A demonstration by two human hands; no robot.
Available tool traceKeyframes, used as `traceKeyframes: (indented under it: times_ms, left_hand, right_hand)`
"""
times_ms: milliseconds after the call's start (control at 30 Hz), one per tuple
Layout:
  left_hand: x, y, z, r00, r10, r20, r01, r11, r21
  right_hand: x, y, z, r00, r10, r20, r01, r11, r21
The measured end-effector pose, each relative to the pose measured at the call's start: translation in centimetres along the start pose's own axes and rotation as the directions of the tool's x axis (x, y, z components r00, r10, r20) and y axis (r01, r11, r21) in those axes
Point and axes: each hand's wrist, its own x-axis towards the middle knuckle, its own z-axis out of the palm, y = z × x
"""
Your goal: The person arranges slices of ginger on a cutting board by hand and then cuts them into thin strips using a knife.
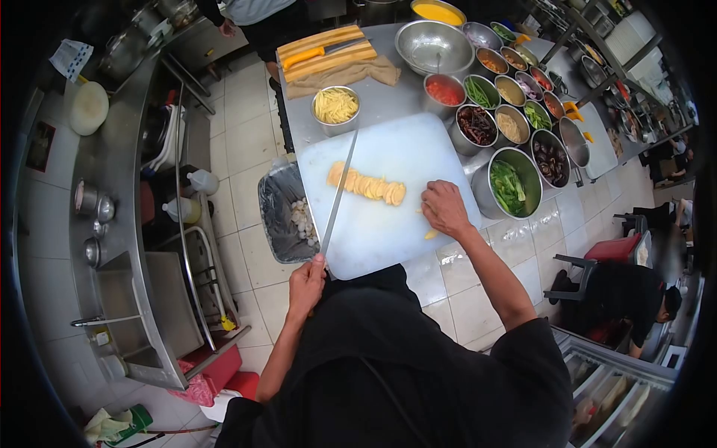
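My left hand is closed round the handle of a long knife, at the near left edge of the white cutting board. The blade points away from me and crosses the left end of a row of thin, overlapping pale-yellow slices. To the right of that row, my right hand rests low over the board with its fingers curled together. Whatever lies under its fingertips is too small to name. A small yellow piece sits just below that hand.
A bowl of yellow matchstick strips stands behind the board. Several metal containers of cut vegetables, including a pot of greens, crowd the right. An orange-handled knife lies on a wooden board. A lined bin adjoins the board's left.
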Motion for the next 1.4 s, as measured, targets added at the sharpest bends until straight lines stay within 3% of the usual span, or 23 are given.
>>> traceKeyframes:
  times_ms: [267,333,367,433,533,700,767,900,967,1000,1067,1367,1400]
  left_hand:
    - [0.1,-0.4,-0.2,1.0,-0.002,-0.012,0.002,1.0,0.009]
    - [-0.1,-0.1,-0.2,1.0,-0.005,-0.008,0.005,1.0,0.012]
    - [-0.2,0.0,-0.3,1.0,-0.008,-0.007,0.008,1.0,0.012]
    - [-0.2,0.0,-0.3,1.0,0.0,-0.008,0.0,1.0,0.013]
    - [-0.2,-0.1,-0.3,1.0,0.019,-0.018,-0.018,1.0,0.019]
    - [-0.2,-0.2,-0.3,1.0,0.02,-0.004,-0.019,0.999,0.031]
    - [-0.2,-0.3,-0.3,1.0,0.002,-0.005,-0.002,0.999,0.049]
    - [-0.3,-0.2,-0.3,1.0,0.002,-0.002,-0.002,1.0,0.004]
    - [-0.4,-0.1,-0.3,1.0,-0.012,-0.005,0.012,1.0,-0.021]
    - [-0.4,0.0,-0.3,1.0,-0.01,-0.004,0.01,1.0,-0.022]
    - [-0.5,0.0,-0.2,1.0,-0.019,-0.021,0.019,0.999,-0.032]
    - [-1.1,0.1,-0.4,0.999,0.005,-0.036,-0.007,0.999,-0.039]
    - [-1.1,0.0,-0.5,0.999,0.005,-0.036,-0.006,0.999,-0.039]
  right_hand:
    - [-3.2,2.1,-1.7,0.983,0.157,-0.095,-0.162,0.986,-0.047]
    - [-3.4,1.8,-1.8,0.971,0.155,-0.18,-0.159,0.987,-0.008]
    - [-3.7,1.5,-1.9,0.971,0.158,-0.18,-0.162,0.987,-0.005]
    - [-4.2,-0.6,-3.4,0.978,0.206,0.034,-0.207,0.978,0.014]
    - [-5.2,-3.3,-3.7,0.975,0.182,0.128,-0.18,0.983,-0.025]
    - [-5.4,-3.5,-3.4,0.998,0.068,-0.017,-0.069,0.994,-0.09]
    - [-5.3,-3.4,-3.3,0.987,0.134,0.088,-0.137,0.99,0.027]
    - [-4.3,-3.1,-3.2,0.97,0.174,0.17,-0.184,0.982,0.044]
    - [-3.5,-2.1,-2.1,0.968,0.12,0.221,-0.18,0.944,0.278]
    - [-2.6,-2.2,-1.9,0.968,0.12,0.22,-0.18,0.944,0.276]
    - [0.0,-2.7,-1.3,0.97,0.165,0.179,-0.23,0.864,0.448]
    - [5.3,-1.3,2.0,0.947,0.245,0.208,-0.318,0.808,0.496]
    - [5.3,-1.5,2.0,0.953,0.255,0.165,-0.302,0.85,0.432]
